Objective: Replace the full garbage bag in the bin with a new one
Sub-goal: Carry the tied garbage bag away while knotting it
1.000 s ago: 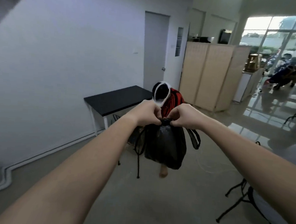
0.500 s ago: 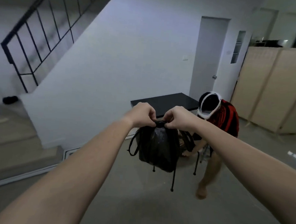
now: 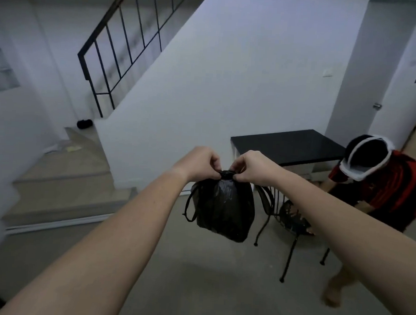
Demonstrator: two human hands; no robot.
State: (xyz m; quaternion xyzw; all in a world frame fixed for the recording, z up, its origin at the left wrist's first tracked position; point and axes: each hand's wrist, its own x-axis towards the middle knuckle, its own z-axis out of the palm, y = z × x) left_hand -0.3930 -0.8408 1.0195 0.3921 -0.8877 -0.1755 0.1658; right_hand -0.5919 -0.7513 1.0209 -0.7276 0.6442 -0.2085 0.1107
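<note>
Swung left since a moment ago, staircase [image 3: 67,173] now at 9 o'clock. Pinching the neck of the garbage bag [image 3: 226,207] with left hand [image 3: 201,163] and right hand [image 3: 252,166], likely cinching a knot. Held aloft dead centre.

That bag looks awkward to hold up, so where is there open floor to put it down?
Bare floor lies under the garbage bag, between the bottom stair step and the legs of the black chair. The black table shows a bare top too. The right is crowded: chair, table and a crouching person close together.
</note>
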